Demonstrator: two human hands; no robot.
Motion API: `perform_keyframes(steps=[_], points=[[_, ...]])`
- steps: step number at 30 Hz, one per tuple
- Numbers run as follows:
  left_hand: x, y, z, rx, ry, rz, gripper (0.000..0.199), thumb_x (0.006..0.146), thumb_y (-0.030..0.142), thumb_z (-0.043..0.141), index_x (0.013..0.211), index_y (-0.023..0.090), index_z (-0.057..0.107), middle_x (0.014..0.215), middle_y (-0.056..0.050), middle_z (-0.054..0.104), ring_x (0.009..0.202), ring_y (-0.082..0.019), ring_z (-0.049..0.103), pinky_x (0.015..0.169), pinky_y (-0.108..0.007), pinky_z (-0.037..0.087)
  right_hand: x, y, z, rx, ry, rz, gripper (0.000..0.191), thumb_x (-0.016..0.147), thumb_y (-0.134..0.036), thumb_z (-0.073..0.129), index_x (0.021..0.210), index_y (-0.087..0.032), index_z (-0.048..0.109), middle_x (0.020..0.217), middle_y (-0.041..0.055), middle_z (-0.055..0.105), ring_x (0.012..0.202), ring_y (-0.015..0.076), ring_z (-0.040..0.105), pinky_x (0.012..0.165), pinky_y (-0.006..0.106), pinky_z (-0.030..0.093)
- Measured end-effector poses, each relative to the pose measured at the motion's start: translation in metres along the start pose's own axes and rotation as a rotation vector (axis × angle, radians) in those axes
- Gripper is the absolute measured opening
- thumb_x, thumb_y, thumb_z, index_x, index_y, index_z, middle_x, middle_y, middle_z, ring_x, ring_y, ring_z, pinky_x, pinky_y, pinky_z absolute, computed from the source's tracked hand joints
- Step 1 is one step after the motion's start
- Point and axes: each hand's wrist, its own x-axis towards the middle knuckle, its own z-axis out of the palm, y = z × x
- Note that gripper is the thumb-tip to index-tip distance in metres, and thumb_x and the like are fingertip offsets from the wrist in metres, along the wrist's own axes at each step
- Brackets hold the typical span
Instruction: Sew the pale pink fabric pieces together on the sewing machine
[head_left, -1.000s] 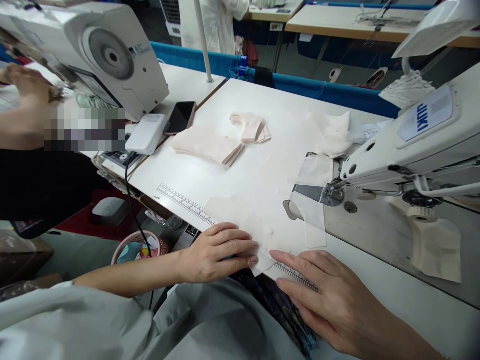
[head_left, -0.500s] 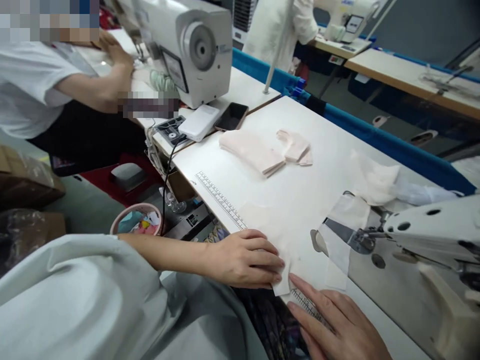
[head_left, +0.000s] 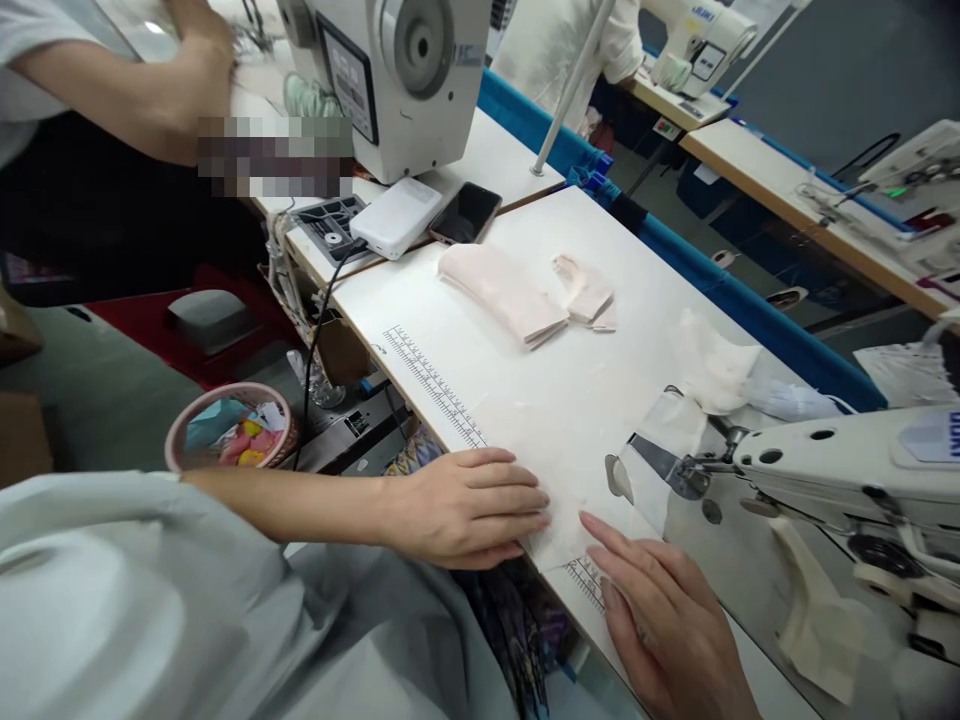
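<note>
Sewing machines (head_left: 840, 455) stand around this white tabletop (head_left: 525, 390); at lower centre, pale cloth (head_left: 559, 528) slants lengthwise toward lower right, left hand (head_left: 466, 508) flat on it, right hand (head_left: 667, 612) apart, unclenched.

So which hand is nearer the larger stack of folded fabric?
Left. The left hand lies across from the larger fabric stack; the right hand is farther off, toward the right-hand sewing machine.

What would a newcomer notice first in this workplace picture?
Probably the left hand, resting on pale fabric at the near edge of the table, and the right hand beside it, near the printed ruler. Next, perhaps the white sewing machine at the lower right and the pink basket of colourful scraps at left.
</note>
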Motion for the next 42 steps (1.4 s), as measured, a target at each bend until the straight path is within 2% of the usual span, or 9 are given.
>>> perform_keyframes(steps=[5,8,11,15,22,26,32,38,42], points=[[-0.015,-0.008,-0.017,0.088,-0.002,-0.221,0.037,0.094,0.027,0.053,0.127,0.013,0.056,0.125,-0.010,0.067,0.124,-0.022,0.057,0.113,-0.040,0.037,0.054,0.000,0.012,0.036,-0.037,0.023,0.042,0.092,-0.003,0.046,0.134,-0.011,0.045,0.136,0.0138,0.056,0.105,0.0251,0.053,0.087,0.040,0.047],[-0.021,-0.011,-0.022,0.117,0.005,-0.274,0.037,0.093,0.023,0.054,0.128,0.013,0.055,0.127,-0.011,0.066,0.125,-0.023,0.056,0.116,-0.042,0.033,0.088,0.000,0.027,0.025,-0.072,0.010,0.043,0.092,-0.003,0.042,0.133,-0.012,0.043,0.140,0.0106,0.054,0.105,0.0250,0.052,0.088,0.041,0.046],[-0.025,-0.013,-0.024,0.124,-0.008,-0.291,0.039,0.092,0.023,0.054,0.129,0.012,0.054,0.129,-0.011,0.065,0.125,-0.023,0.057,0.117,-0.042,0.032,0.107,0.001,0.039,0.009,-0.106,0.004,0.044,0.091,-0.003,0.041,0.134,-0.010,0.042,0.138,0.0093,0.055,0.105,0.0248,0.052,0.089,0.041,0.046],[-0.027,-0.015,-0.025,0.158,-0.032,-0.291,0.040,0.094,0.026,0.052,0.132,0.014,0.052,0.130,-0.009,0.065,0.123,-0.021,0.058,0.118,-0.040,0.029,0.107,0.001,0.046,-0.108,-0.136,-0.011,0.043,0.090,-0.004,0.043,0.133,-0.008,0.046,0.134,0.0106,0.058,0.101,0.0242,0.055,0.080,0.040,0.046],[-0.022,-0.010,-0.032,0.251,-0.106,-0.298,0.038,0.094,0.028,0.053,0.130,0.013,0.057,0.128,-0.007,0.066,0.117,-0.020,0.063,0.117,-0.036,0.031,0.103,-0.002,0.052,-0.323,-0.071,-0.033,0.031,0.090,-0.005,0.047,0.118,-0.007,0.059,0.133,0.0125,0.060,0.090,0.0229,0.058,0.070,0.039,0.040],[-0.022,-0.009,-0.035,0.208,-0.115,-0.301,0.040,0.094,0.028,0.052,0.132,0.015,0.055,0.130,-0.008,0.065,0.121,-0.021,0.060,0.119,-0.040,0.028,0.104,0.002,0.045,-0.236,-0.093,-0.019,0.036,0.087,-0.004,0.047,0.121,-0.010,0.058,0.135,0.0112,0.058,0.095,0.0240,0.057,0.074,0.040,0.043],[-0.023,-0.002,-0.032,0.102,-0.053,-0.256,0.038,0.091,0.024,0.056,0.127,0.013,0.056,0.125,-0.010,0.067,0.122,-0.023,0.058,0.117,-0.042,0.033,0.098,0.010,0.023,-0.116,0.057,0.042,0.036,0.086,0.001,0.045,0.115,-0.015,0.059,0.125,0.0070,0.065,0.089,0.0233,0.057,0.078,0.039,0.045],[-0.011,0.001,-0.021,0.093,-0.114,-0.243,0.047,0.094,0.030,0.052,0.136,0.008,0.049,0.134,-0.015,0.060,0.132,-0.026,0.050,0.117,-0.043,0.033,0.093,0.017,0.018,-0.092,-0.029,0.066,0.046,0.084,0.002,0.043,0.126,-0.015,0.055,0.108,0.0071,0.070,0.090,0.0244,0.056,0.077,0.039,0.046],[-0.005,-0.002,-0.013,0.132,-0.193,-0.284,0.052,0.097,0.035,0.045,0.140,0.007,0.045,0.143,-0.015,0.052,0.137,-0.029,0.043,0.119,-0.046,0.027,0.092,0.020,0.022,-0.080,-0.062,0.047,0.053,0.083,0.001,0.043,0.133,-0.015,0.049,0.108,0.0060,0.070,0.093,0.0254,0.055,0.077,0.039,0.045]])
